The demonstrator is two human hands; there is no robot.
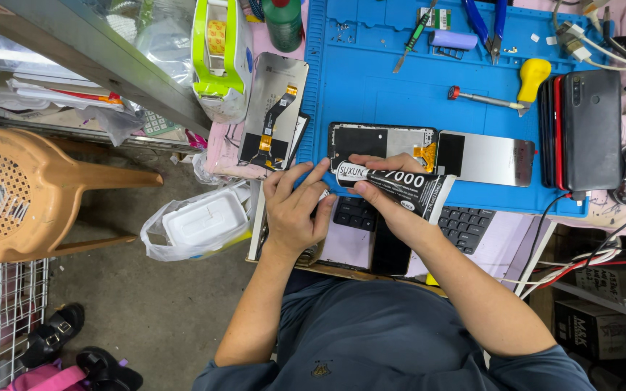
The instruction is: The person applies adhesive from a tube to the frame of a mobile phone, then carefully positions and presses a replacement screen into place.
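Glue tube (pixel 393 187), black with a white tip, lies slantwise across the near edge of the blue mat (pixel 371 80), clamped in the fingers of the right hand (pixel 389 195). The left hand (pixel 295 206) rests beside its nozzle, fingers spread and loose, holding nothing that I can see. Just behind sits an opened phone frame (pixel 378 141) with its screen panel (pixel 490 159) folded out. Gluing looks in hand; the next squeeze wants a steady, thin bead. Screwdriver (pixel 483 98), tweezers, a stack of phones (pixel 581 130) crowd the tabletop; a plastic stool (pixel 16 195) stands on the concrete floor
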